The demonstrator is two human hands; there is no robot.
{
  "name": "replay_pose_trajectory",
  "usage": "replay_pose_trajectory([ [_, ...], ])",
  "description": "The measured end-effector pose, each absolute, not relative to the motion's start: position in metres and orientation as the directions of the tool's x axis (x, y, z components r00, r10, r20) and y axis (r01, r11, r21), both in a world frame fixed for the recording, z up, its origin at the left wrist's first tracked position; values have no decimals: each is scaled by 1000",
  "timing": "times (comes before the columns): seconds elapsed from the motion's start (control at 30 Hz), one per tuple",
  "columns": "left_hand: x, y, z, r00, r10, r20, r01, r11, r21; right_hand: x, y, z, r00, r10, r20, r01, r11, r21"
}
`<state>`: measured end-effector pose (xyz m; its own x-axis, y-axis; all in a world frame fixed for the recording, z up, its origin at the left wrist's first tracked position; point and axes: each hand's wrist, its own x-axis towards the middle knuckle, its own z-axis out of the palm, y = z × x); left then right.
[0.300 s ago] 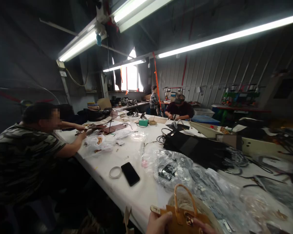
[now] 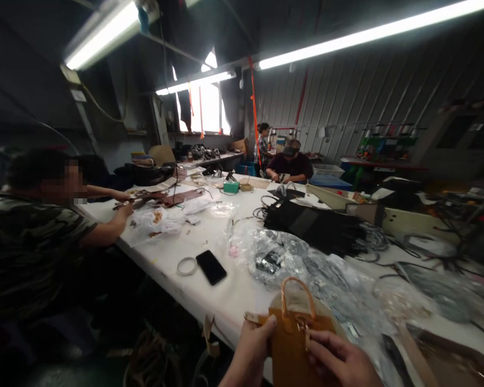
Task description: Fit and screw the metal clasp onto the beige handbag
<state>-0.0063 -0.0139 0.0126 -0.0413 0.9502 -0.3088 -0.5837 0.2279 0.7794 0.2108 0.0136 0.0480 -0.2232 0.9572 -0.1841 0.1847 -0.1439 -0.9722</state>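
Gripping the left side of a small mustard-tan handbag (image 2: 284,355) with the left hand (image 2: 250,344), pressing the thumb against its front edge. Pinching at the gold-toned clasp (image 2: 304,326) on the front with thumb and fingers of the right hand (image 2: 342,357), so occupying both hands. Holding the handbag upright at the near edge of the worktop (image 2: 242,301), just in front of clear plastic packaging (image 2: 280,252), and having a black smartphone (image 2: 212,267) and a pale ring (image 2: 186,265) lying well apart to the left. Judging by the arched top handle (image 2: 284,306) and the clasp already sitting in place, looking largely assembled. Apparently working on the closure, with a metal-tipped strap end (image 2: 253,317) jutting out past the left side, seemingly not yet fastened. Covering part of the clasp with the fingers, so not revealing its exact setting.
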Motion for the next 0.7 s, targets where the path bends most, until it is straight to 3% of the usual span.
replay_pose_trajectory([
  [0.13, -9, -27, 40, -42, 966, -254, -513, 197, 835, 201, 7, 79, -217, 968, -127, 212, -80, -974],
  [0.4, -10, -24, 39, -1, 970, -244, -516, 208, 831, 167, 9, 96, -150, 989, 4, 286, 47, -957],
  [0.7, -12, -30, 54, -57, 983, -175, -463, 129, 877, 154, 17, 105, -199, 980, -10, 416, 75, -906],
])
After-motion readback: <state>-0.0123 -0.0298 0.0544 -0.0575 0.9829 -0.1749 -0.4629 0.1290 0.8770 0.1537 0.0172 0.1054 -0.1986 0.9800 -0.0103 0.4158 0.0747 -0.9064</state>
